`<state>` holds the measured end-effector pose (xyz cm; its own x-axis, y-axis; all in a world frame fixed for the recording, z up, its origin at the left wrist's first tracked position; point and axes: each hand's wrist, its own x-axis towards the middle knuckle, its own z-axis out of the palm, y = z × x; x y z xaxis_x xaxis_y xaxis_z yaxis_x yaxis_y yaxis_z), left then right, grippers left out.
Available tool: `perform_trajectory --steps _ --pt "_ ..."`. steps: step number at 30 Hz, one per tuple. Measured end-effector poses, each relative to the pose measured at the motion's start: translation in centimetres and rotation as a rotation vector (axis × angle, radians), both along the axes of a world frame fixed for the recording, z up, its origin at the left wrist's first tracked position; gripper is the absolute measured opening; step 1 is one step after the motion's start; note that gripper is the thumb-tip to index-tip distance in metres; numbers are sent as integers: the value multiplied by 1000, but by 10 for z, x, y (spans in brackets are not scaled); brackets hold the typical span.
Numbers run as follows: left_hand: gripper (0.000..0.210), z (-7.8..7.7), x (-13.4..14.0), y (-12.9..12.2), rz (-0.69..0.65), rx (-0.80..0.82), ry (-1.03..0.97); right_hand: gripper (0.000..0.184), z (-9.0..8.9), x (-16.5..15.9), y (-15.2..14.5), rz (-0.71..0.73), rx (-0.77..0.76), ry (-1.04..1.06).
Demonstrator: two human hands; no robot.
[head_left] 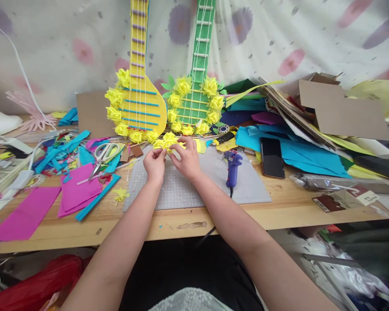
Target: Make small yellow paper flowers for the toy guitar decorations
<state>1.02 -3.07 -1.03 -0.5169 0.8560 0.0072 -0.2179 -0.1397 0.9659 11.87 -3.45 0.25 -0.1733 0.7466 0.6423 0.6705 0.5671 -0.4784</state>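
Observation:
A yellow crepe-paper flower [167, 139] is held just above the grey cutting mat [178, 192]. My left hand [154, 164] pinches its near left side, with the fingers closed. On the other side, my right hand [187, 160] has its fingers bent around the flower's near right edge; the exact grip is partly hidden. Behind my hands lean two paper-covered instruments: a yellow one [149, 106] with blue strips, and a green one [194, 106]. Yellow flowers edge both bodies. A blue glue gun [232, 170] rests on the mat to the right of my right hand.
Scissors [104, 155] lie on paper scraps at left, near magenta sheets [79, 188] and a blue strip [99, 198]. At right are a black phone [272, 157], blue paper [314, 151] and stacked cardboard [340, 110]. The wooden table's front edge [181, 233] runs beneath my forearms.

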Motion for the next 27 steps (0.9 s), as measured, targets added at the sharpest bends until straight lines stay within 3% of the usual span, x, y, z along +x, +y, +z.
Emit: perform_trajectory --steps 6,17,23,25,27 --pt "19 -9 1 3 -43 33 97 17 -1 2 5 -35 22 -156" --pt "20 -11 3 4 -66 110 52 11 -4 7 8 9 -3 -112" --pt "22 -3 4 -1 -76 87 24 21 -6 2 6 -86 -13 180" --pt "24 -1 4 -1 -57 92 21 29 -8 -1 7 -139 -101 356" --pt "24 -1 3 -1 -31 91 9 34 -11 -3 10 -112 -309 495"
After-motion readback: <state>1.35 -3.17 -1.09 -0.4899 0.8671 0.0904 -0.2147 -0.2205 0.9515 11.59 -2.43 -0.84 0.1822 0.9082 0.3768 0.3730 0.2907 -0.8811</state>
